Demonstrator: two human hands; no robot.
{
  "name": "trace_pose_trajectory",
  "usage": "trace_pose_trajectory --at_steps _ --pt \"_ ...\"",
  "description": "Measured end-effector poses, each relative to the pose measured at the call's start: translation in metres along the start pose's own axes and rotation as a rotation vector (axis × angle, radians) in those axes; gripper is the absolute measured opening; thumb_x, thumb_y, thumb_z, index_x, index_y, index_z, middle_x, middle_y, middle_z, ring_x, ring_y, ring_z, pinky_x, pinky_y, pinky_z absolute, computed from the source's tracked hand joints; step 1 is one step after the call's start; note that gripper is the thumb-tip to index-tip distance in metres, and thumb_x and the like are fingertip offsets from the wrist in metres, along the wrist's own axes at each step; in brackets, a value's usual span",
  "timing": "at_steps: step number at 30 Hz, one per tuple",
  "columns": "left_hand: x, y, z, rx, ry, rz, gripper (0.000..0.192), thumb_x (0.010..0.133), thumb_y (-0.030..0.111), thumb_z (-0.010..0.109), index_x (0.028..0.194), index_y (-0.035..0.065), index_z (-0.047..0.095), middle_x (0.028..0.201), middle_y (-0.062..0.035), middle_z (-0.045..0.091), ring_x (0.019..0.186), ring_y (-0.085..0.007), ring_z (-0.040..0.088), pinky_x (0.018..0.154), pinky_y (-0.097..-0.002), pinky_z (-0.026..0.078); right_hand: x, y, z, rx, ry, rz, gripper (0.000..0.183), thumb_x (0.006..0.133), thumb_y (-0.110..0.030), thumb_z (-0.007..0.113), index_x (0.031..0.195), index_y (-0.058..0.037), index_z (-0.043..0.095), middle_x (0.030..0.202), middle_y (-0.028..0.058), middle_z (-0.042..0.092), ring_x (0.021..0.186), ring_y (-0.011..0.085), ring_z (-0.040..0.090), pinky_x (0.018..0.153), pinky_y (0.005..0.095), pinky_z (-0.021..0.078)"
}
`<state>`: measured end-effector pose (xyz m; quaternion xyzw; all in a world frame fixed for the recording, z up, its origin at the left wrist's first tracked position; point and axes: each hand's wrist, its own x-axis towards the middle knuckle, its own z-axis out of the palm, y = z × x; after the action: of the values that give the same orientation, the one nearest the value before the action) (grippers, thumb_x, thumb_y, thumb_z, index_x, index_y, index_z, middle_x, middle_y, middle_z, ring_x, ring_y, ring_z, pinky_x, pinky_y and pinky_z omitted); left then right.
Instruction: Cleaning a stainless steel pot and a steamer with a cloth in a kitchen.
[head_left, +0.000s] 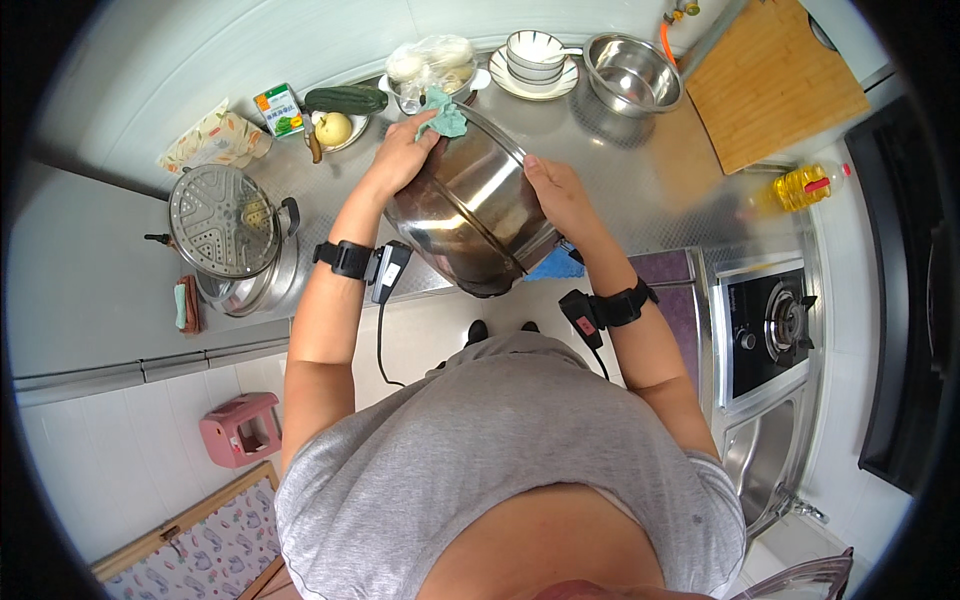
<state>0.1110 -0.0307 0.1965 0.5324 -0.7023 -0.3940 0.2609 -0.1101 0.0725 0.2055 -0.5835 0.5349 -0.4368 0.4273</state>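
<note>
A large stainless steel pot (469, 206), its outside browned in places, is tilted in front of me over the counter's front edge. My left hand (405, 154) presses a crumpled green cloth (442, 115) against the pot's far rim, with its fingertips on the cloth. My right hand (559, 191) grips the pot at its right side, the thumb along the rim. A black handle shows below my right hand. Part of a blue item (556, 266) is visible behind the pot, and what it is cannot be told. The inside of the pot is hidden.
A steamer pot with a perforated steel plate (225, 221) stands left. Along the back are a cucumber (346, 100), a pear (333, 129), stacked bowls (534, 52) and a steel basin (632, 75). A wooden cutting board (776, 82), an oil bottle (802, 187) and a gas stove (769, 326) are right.
</note>
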Motion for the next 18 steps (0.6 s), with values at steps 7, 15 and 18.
trace_pose_trajectory --at_steps 7,15,18 --pt "-0.079 0.070 0.024 0.598 0.005 0.477 0.055 0.071 0.007 0.056 0.121 0.0276 0.049 0.132 -0.0100 0.036 0.117 -0.0278 0.034 0.092 -0.0417 0.030 0.000 0.008 -0.002 -0.041 0.023 -0.038 0.042 0.091 -0.033 0.037 0.064 -0.0014 0.039 0.052 0.0030 0.035 0.051 0.0124 0.034 0.049 0.0300 0.0330" --pt "-0.063 0.070 0.018 0.598 -0.011 0.498 0.064 0.066 0.003 0.058 0.125 0.0256 0.043 0.133 -0.0078 0.033 0.117 -0.0271 0.034 0.090 -0.0415 0.030 0.003 0.015 -0.004 -0.007 -0.031 -0.036 0.040 0.092 -0.031 0.037 0.065 -0.0009 0.040 0.052 0.0022 0.036 0.051 0.0121 0.034 0.049 0.0298 0.0333" --pt "-0.048 0.056 0.013 0.551 0.027 0.480 0.054 0.075 0.011 0.056 0.125 0.0272 0.042 0.131 -0.0062 0.036 0.118 -0.0242 0.035 0.091 -0.0422 0.031 0.002 0.010 -0.001 0.035 -0.017 -0.006 0.039 0.092 -0.029 0.038 0.065 -0.0010 0.039 0.053 0.0013 0.035 0.052 0.0113 0.033 0.049 0.0294 0.0327"
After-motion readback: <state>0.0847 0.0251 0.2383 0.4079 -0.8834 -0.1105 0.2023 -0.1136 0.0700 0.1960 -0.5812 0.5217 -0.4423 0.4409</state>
